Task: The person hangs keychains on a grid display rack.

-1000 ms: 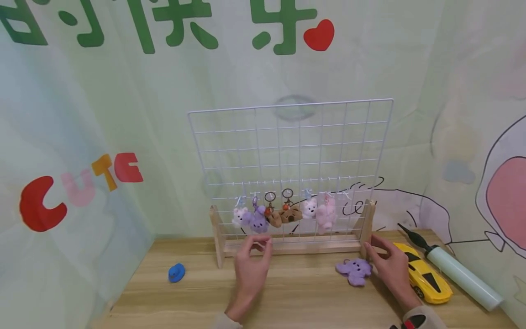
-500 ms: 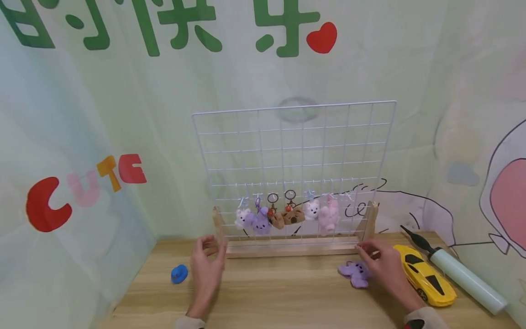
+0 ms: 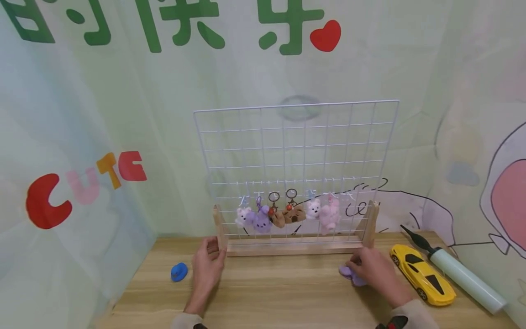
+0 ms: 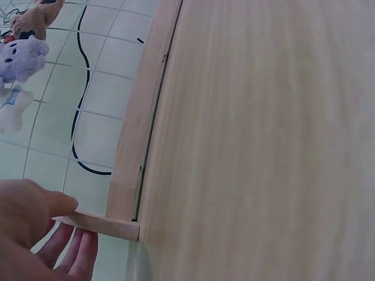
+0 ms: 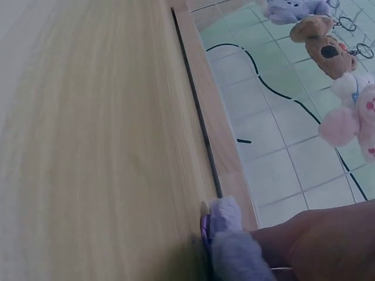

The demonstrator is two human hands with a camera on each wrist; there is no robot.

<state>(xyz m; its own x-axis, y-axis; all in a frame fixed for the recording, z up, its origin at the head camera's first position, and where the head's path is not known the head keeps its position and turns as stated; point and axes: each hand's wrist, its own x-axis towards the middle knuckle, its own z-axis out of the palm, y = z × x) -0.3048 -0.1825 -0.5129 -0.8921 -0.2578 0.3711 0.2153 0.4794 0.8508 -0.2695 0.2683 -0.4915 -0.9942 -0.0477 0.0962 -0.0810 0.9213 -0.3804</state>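
My left hand (image 3: 207, 262) holds the left wooden post (image 4: 105, 226) of a display stand, thumb on one side and fingers on the other. At the stand's right end, my right hand (image 3: 376, 274) pinches a purple plush keychain (image 5: 234, 252) low at the tabletop, covering most of it in the head view. A white wire grid (image 3: 296, 106) rises from the stand's wooden base (image 3: 293, 246). From its hooks hang a white plush (image 3: 243, 216), a purple plush (image 3: 261, 221), brown plushes (image 3: 295, 214), another white plush (image 3: 313, 208) and a pink plush (image 3: 329, 216).
A small blue hat (image 3: 179, 272) lies left of my left hand. To the right of my right hand are a yellow toy car (image 3: 423, 274) and a pale green pump (image 3: 468, 279) with a black nozzle. A printed cloth backdrop (image 3: 172, 137) hangs behind the table (image 3: 287, 292).
My left hand has moved left from in front of the grid to the left post. My right hand has left the right post and come down onto the purple plush keychain.
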